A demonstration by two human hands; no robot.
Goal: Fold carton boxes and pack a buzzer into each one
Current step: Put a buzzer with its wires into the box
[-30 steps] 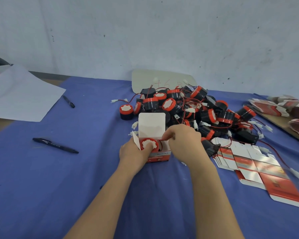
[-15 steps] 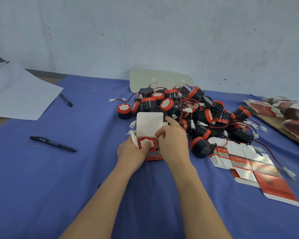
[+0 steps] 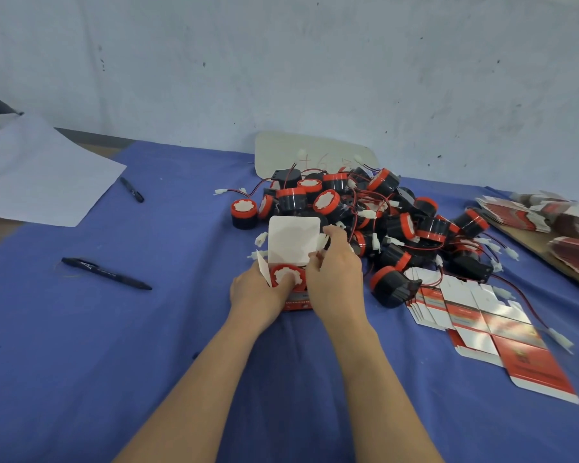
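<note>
With right hand (image 3: 336,279) risen to the lid (image 3: 293,242), I am pinching its right edge, left hand (image 3: 254,292) gripping the carton box (image 3: 296,302) (thumb keeping buzzer (image 3: 288,271) seated).

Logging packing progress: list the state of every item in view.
carton box: erected, lid flap standing open
buzzer: inside the box, red face up
left hand: grips the box, thumb on buzzer
right hand: grips the box's right side
flat cartons: unfolded, stacked
loose buzzers: piled, unpacked

Blue cloth (image 3: 81,362) over the table, white paper sheet (image 3: 37,175) far left, one black pen (image 3: 132,189) beside it, another pen (image 3: 106,273) nearer, pale card (image 3: 281,152) against the wall (image 3: 281,61), perhaps faint handwriting on it.
</note>
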